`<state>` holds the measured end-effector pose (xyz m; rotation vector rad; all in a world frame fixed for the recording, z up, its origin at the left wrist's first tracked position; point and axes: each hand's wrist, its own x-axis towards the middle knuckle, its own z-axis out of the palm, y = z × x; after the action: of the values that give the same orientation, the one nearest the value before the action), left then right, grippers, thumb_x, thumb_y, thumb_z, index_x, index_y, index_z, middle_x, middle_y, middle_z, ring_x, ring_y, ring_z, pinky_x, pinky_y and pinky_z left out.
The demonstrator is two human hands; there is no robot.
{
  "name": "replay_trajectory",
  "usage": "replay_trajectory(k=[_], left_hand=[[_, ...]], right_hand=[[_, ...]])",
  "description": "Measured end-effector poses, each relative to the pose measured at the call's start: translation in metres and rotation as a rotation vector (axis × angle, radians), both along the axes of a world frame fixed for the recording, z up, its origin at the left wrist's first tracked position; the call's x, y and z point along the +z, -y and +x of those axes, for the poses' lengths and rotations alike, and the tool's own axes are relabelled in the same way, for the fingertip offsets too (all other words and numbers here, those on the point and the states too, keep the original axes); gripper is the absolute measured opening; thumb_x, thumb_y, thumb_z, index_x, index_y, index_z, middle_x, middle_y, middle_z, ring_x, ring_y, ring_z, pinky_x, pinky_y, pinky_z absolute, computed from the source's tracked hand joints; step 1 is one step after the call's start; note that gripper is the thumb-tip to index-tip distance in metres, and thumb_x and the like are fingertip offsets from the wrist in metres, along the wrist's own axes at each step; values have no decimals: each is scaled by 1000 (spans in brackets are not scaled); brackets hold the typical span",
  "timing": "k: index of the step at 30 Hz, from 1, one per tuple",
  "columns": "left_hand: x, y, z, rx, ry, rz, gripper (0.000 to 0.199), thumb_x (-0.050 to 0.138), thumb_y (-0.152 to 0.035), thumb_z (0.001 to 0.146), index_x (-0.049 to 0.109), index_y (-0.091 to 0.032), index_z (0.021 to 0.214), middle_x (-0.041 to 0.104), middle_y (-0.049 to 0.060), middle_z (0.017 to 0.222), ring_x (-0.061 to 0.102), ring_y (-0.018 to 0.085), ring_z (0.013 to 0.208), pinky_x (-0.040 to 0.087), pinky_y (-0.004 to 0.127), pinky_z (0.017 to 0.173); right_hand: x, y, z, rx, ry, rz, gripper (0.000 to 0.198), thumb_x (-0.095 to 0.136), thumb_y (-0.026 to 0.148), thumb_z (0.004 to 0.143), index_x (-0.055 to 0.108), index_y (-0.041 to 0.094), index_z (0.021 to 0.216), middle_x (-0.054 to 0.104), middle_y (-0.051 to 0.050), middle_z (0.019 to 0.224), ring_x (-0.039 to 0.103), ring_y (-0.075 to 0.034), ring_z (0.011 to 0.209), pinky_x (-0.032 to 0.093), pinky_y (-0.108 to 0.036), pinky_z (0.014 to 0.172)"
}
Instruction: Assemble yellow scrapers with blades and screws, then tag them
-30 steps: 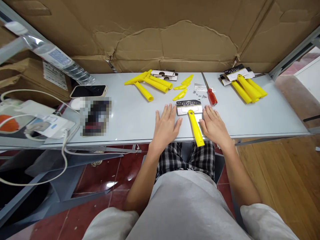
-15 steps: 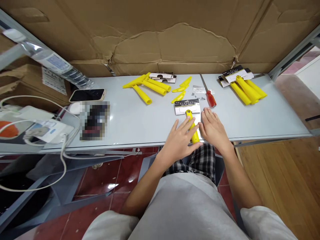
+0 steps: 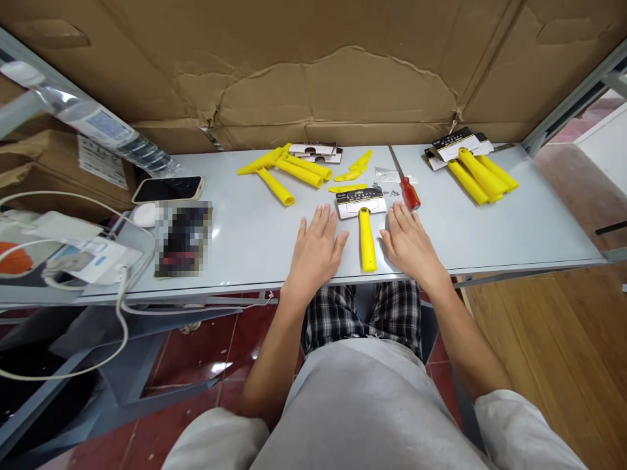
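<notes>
We rest our left hand (image 3: 316,247), fingers apart, and right hand (image 3: 410,243), fingers close together, thumb out, flat on the table (image 3: 249,238), a yellow handle (image 3: 367,247) and card (image 3: 350,207) between them.

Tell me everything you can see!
Carded handle: one, yellow, front middle
Stacked handles: three, yellow, back right
Loose handles: three visible, yellow, back left
Wedge pieces: three, yellow, back centre
Loose cards: several, black-and-white, back centre
Screwdriver: one, red-handled, back centre
Plastic wrapping: count unclear, clear, beside screwdriver
Tiny bits: several, dark, beside screwdriver
Phone: one, black-screened, left
Blurred item: one, dark, near phone
Bottle: one, clear, left
Power strip: one, white, left
Cables: several, white, left
Table: one, grey, middle
Cardboard: several pieces, brown, behind
Trousers: one pair, plaid, below
Shirt: one, grey, bottom
Left hand: one, left of carded handle
Right hand: one, right of carded handle
</notes>
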<state>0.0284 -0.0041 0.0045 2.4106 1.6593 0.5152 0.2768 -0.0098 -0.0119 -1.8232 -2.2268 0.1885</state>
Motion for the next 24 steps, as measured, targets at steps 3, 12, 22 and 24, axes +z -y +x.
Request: replay_trajectory(k=[3, 12, 22, 24], left_hand=[[-5, -2, -1, 35, -63, -20, 71, 23, -48, 120, 40, -11, 178, 33, 23, 187, 29, 38, 177, 23, 70, 142], [-9, 1, 5, 56, -137, -42, 71, 24, -40, 118, 39, -6, 177, 34, 23, 187, 29, 38, 177, 17, 69, 144], [-8, 2, 5, 73, -183, -33, 71, 22, -39, 118, 42, -4, 176, 34, 21, 187, 29, 37, 177, 21, 68, 144], [-9, 2, 5, 73, -184, -31, 70, 23, -39, 118, 42, -5, 176, 34, 21, 188, 29, 37, 177, 21, 68, 144]], right_hand=[[-2, -5, -2, -10, 36, -41, 82, 22, 50, 116, 40, -3, 176, 23, -21, 185, 22, -35, 180, 21, -61, 152], [-5, -2, -2, -28, 69, -34, 85, 18, 53, 116, 38, -2, 178, 20, -18, 186, 20, -32, 180, 19, -58, 153], [33, -3, -28, -188, 73, 7, 75, 22, 52, 117, 55, 7, 167, 49, -21, 171, 48, -38, 161, 43, -59, 135], [50, -6, -41, -217, 94, -30, 73, 26, 60, 116, 59, 13, 162, 63, -22, 155, 60, -38, 143, 53, -57, 120]])
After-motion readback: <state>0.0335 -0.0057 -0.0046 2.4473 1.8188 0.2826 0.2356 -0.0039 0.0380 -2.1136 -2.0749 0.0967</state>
